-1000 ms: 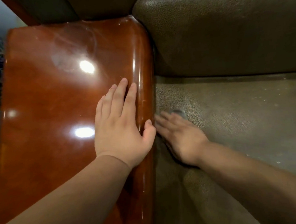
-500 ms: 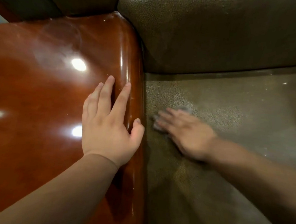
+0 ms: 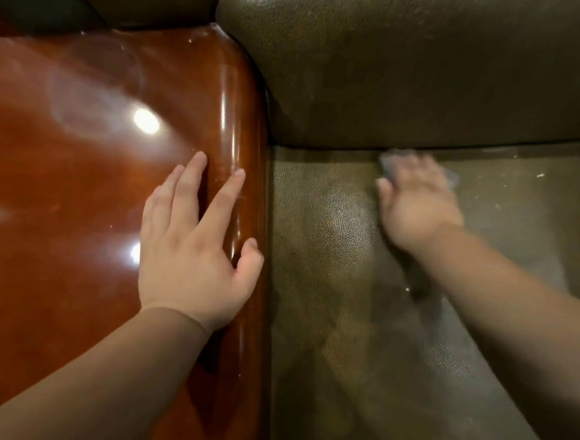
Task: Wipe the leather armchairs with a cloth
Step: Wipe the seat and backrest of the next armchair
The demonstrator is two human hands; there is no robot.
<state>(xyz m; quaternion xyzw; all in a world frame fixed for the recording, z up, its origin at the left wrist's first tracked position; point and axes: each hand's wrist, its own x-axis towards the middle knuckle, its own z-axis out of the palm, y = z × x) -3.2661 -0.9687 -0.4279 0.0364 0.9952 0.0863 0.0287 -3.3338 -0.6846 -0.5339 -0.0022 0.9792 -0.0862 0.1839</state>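
Left hand point(image 3: 194, 247) flat, fingers spread on wooden armrest point(image 3: 78, 187); right hand point(image 3: 416, 208) blurred, flat, pressing cloth point(image 3: 389, 158) into seat point(image 3: 345, 292) back crease; open leather rightward.

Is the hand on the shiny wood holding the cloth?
No, the left hand lies flat on the wooden armrest; the cloth is under the right hand.

No legible text or labels anywhere.
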